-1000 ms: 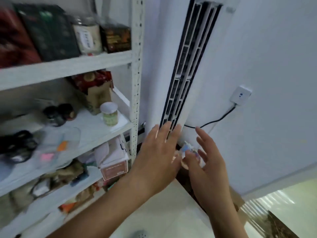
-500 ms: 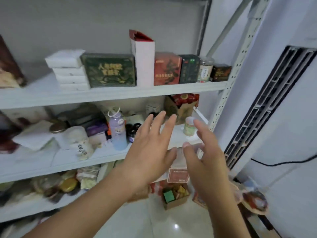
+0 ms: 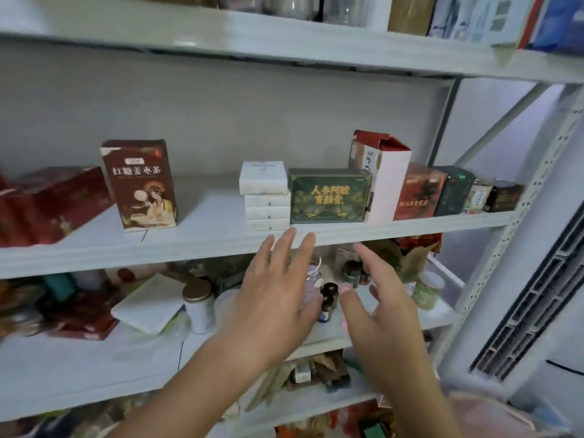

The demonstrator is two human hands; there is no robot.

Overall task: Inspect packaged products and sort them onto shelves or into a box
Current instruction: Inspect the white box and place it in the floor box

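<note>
Hands were both raised in front of the rack, below the green box. Left hand was flat, with fingers straight and fanned. Its tips were at the lip of the shelf that carried the green box, and it held nothing visible. Right hand sat below and right of the green box, fingers likewise straight and spread, palm turned inward, nothing gripped.

Small dark bottle showed in the gap between the two thumbs, directly below the green box. Could not tell whether it stood on the lower board or touched a thumb.

Products on the green box's own board:
- white flat boxes, stacked against its left side
- brown tea box, well to its left
- tall white carton, at its right side

Gold-lidded jar stood below and left of the green box, among crowded goods.

Judgement: step in hand looked like a reach for the next item to inspect, probably the bottle. To do it well:
- close on one item only, thumb and fingers round its body
- lift it straight clear of its neighbours
- turn the label into view before choosing shelf or box

Risk: fanned fingers could tip nearby jars.
</note>
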